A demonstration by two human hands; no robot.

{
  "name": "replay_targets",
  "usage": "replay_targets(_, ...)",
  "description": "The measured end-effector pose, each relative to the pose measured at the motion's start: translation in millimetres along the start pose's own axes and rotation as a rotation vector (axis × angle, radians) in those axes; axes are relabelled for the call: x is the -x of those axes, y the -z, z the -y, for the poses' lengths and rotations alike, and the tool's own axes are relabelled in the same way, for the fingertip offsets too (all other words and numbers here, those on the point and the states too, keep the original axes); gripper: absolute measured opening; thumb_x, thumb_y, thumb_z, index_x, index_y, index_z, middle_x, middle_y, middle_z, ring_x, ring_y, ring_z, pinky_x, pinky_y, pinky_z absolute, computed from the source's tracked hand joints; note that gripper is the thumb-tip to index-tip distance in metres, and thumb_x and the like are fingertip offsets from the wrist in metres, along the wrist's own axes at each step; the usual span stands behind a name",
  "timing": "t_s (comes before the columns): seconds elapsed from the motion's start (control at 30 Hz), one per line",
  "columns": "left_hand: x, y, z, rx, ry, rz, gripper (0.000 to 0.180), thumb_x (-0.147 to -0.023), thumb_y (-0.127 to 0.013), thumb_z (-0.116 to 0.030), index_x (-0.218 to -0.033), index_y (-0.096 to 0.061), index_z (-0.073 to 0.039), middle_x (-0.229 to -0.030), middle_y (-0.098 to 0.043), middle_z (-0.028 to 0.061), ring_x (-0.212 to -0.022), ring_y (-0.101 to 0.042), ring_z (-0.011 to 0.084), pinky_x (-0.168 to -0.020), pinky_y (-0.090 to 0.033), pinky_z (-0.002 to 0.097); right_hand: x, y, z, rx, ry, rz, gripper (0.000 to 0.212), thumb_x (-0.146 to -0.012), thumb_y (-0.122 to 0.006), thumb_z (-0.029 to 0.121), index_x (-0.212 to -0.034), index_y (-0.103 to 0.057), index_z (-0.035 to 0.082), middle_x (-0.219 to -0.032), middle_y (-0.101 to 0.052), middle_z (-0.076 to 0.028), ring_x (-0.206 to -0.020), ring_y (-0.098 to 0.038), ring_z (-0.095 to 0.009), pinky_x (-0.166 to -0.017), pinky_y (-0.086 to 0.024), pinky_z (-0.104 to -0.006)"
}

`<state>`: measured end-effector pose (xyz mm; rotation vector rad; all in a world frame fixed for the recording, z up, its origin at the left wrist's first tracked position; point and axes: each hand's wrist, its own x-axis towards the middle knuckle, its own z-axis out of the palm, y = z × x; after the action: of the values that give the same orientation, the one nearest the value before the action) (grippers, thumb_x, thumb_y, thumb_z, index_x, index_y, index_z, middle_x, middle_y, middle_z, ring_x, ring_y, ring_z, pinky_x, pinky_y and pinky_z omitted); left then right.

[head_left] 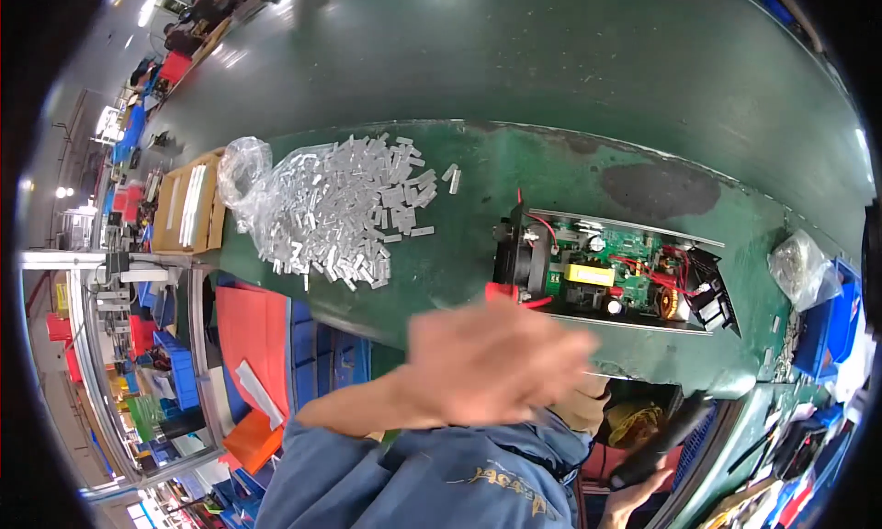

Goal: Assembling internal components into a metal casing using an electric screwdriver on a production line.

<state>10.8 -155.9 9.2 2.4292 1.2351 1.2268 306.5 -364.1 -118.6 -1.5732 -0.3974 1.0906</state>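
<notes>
Fingers of our left hand smear with blur at the bench's near edge, so we cannot tell whether they are together or apart. Our right hand, near and to the right, has its fingers clamped around a black handheld tool. On the green workbench, right of centre, we have an open-cased electronic power unit, with a yellow-wrapped transformer and red wires among its parts. Farther left, small silvery metal pieces spill from a clear plastic bag beside a cardboard carton.
</notes>
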Motion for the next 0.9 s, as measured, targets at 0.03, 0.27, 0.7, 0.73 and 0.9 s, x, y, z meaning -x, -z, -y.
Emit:
replay_targets(0.03, 9.2, 17.5, 17.8, 0.004, 0.064, -0.036, 0.024, -0.081, -0.083, -0.016, -0.103, -0.073, -0.013, -0.086, -0.073, 0.0033, -0.065, -0.066, 0.0178, -0.056, -0.053, 0.0305, -5.9, -7.6, 11.9, 0.031, 0.042, -0.065, 0.072, -0.103, -0.033, 0.063, -0.141, -0.054, 0.006, -0.083, -0.059, 0.0, -0.062, -0.053, -0.012, -0.054, -0.042, -0.0241)
replay_targets(0.27, 64.7, 57.2, 121.4, -0.295, 0.618, 0.048, 0.019, -0.088, -0.076, -0.007, -0.106, -0.073, -0.011, -0.097, -0.068, 0.0037, -0.07, -0.066, 0.0186, -0.064, -0.053, 0.0297, -81.0, -20.7, 87.4, 0.473, 0.217, -0.231, 0.057, -0.1, -0.061, 0.039, -0.14, -0.057, -0.002, -0.114, -0.066, -0.01, -0.101, -0.062, -0.018, -0.092, -0.047, -0.0302)
replay_targets(0.7, 74.3, 31.7, 131.5, -0.336, 0.636, -0.135, 0.01, -0.082, -0.065, -0.004, -0.089, -0.064, -0.01, -0.097, -0.06, 0.0086, -0.091, -0.066, 0.0335, -0.068, -0.054, 0.0461, -125.7, -93.9, 131.4, 0.949, 1.221, -0.059, 0.041, -0.103, -0.063, 0.024, -0.135, -0.058, 0.0, -0.128, -0.062, -0.014, -0.107, -0.062, -0.023, -0.091, -0.049, -0.034)
replay_targets(0.73, 74.4, 32.9, 131.9, -0.275, 0.659, -0.21, 0.01, -0.083, -0.064, -0.004, -0.091, -0.062, -0.01, -0.098, -0.06, 0.0092, -0.09, -0.066, 0.0344, -0.068, -0.053, 0.0465, -109.6, -113.0, 134.8, 0.87, 1.257, -0.016, 0.038, -0.103, -0.063, 0.025, -0.131, -0.061, 0.001, -0.123, -0.064, -0.015, -0.102, -0.064, -0.026, -0.087, -0.052, -0.0349)
replay_targets(0.9, 84.8, 46.3, 125.5, -0.072, 0.664, -0.388, 0.031, -0.085, -0.063, 0.009, -0.11, -0.06, -0.009, -0.095, -0.068, 0.0113, -0.083, -0.071, 0.028, -0.068, -0.059, 0.0375, -42.1, -155.1, 127.3, 0.741, 1.207, 0.118, 0.029, -0.105, -0.061, 0.023, -0.12, -0.065, -0.002, -0.107, -0.07, -0.017, -0.092, -0.068, -0.03, -0.084, -0.058, -0.0386)
